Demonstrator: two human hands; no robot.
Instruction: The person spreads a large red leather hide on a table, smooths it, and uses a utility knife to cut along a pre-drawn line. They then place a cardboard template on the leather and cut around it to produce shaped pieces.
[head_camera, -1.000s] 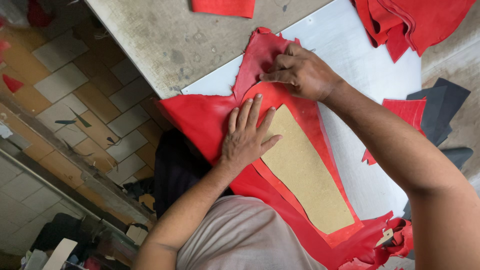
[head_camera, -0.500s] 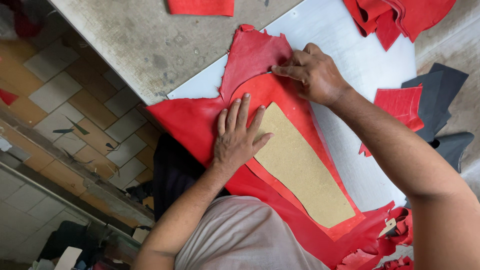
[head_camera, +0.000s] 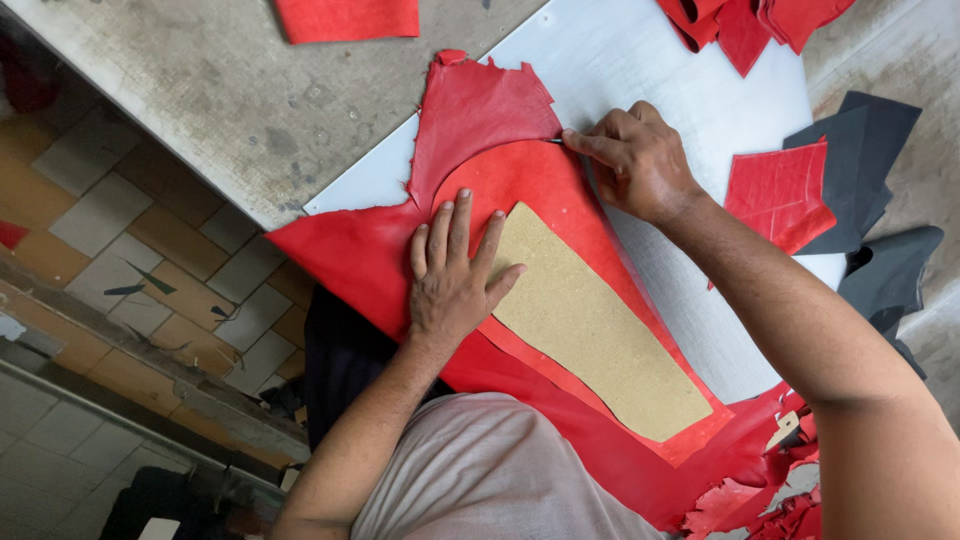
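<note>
My left hand (head_camera: 452, 283) lay flat, fingers spread wide, on the red leather sheet (head_camera: 380, 255) and the edge of the tan cardboard pattern (head_camera: 600, 325). My right hand (head_camera: 640, 160) pinched a thin blade (head_camera: 553, 141) at the sheet's curved cut, over the white board (head_camera: 640, 60) on the counter (head_camera: 200, 90).

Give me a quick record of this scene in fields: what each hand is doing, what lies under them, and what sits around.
left hand: pressed flat, fingers spread, on the red leather sheet and the edge of the tan cardboard pattern
right hand: pinching a thin blade at the curved cut in the leather; the tool is mostly hidden
surface: white cutting board on a grey worktable
around: dark grey pieces, red offcuts, scraps
</note>
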